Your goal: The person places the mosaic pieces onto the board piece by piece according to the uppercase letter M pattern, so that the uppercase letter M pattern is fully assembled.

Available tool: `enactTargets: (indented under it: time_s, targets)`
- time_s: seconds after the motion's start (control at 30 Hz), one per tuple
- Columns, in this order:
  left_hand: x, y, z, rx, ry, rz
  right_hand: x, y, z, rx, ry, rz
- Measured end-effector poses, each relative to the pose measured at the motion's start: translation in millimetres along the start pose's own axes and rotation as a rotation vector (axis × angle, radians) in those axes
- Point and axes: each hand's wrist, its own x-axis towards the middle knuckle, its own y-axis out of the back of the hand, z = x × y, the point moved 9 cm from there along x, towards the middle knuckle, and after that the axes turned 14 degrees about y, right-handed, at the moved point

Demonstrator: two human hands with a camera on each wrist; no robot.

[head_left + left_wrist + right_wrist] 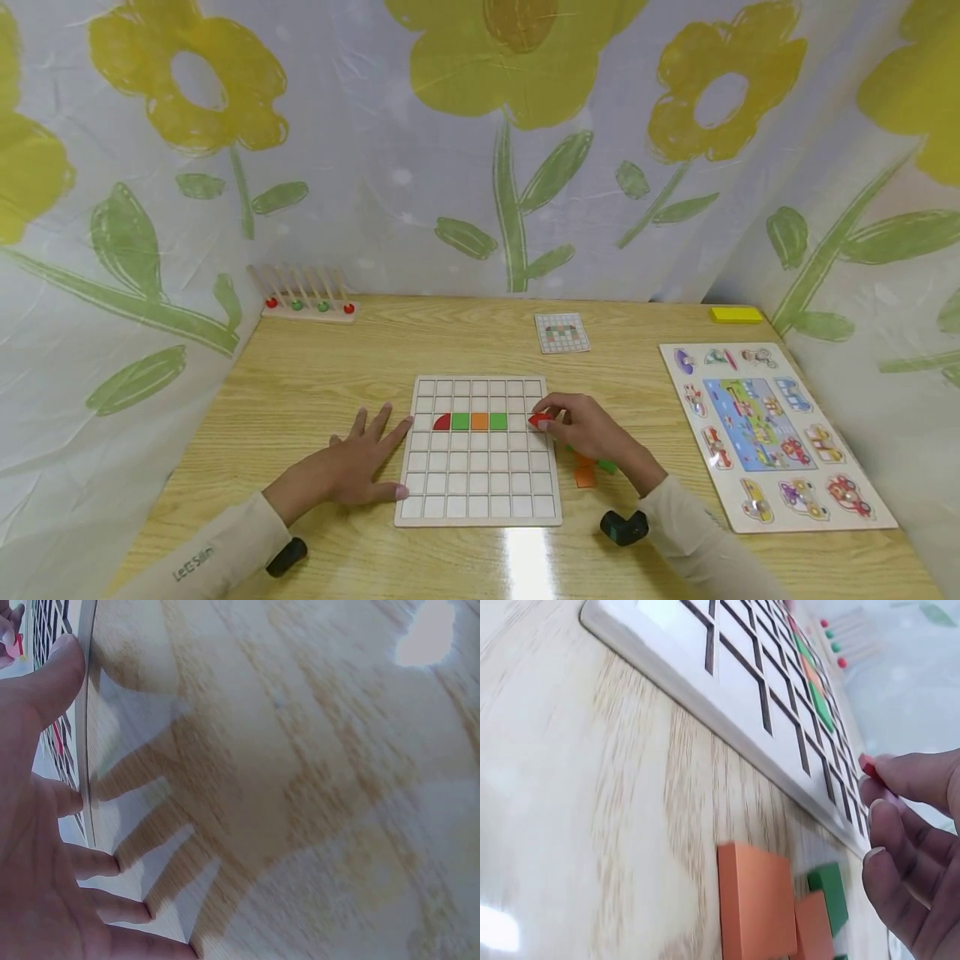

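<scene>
1. Head view: the right hand pinches a red piece between thumb and fingertips, at the right edge of a grid board, level with the third row from the far side.
2. The left hand lies with fingers spread apart and holds nothing; thumb and forefinger meet the left edge of the board, the other fingertips rest on the table.
3. The board is pale, with rounded corners and straight ridges framing square cells. Yellowish wood grain covers the table, which reflects a bright patch of light. Behind hangs a wrinkled cloth printed with yellow flowers.
4. In that third row sit, left to right, a red quarter-round, a green square, an orange square and a second green square. Right of the board lie a thick, sharp-edged orange block and a green block.
5. Dark print on the left sleeve begins "Le". A card beyond the board bears a small coloured grid.
6. Fingers cover part of the red piece, but its long axis seems to run left to right, narrower end toward the row. The quarter-round's curve faces far left.
</scene>
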Motion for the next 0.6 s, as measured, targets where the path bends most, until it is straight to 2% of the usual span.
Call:
enactTargets:
  time_s: [0.13,0.6]
  targets:
    - [1.6,-1.4,-1.6,-0.006,0.002,-0.002,4.4,-1.7,-2.4,-0.026,0.008,0.021]
    - [1.0,-1.4,-1.6,-0.001,0.004,-0.012,17.1,-12.2,-2.7,-0.032,-0.065,0.070]
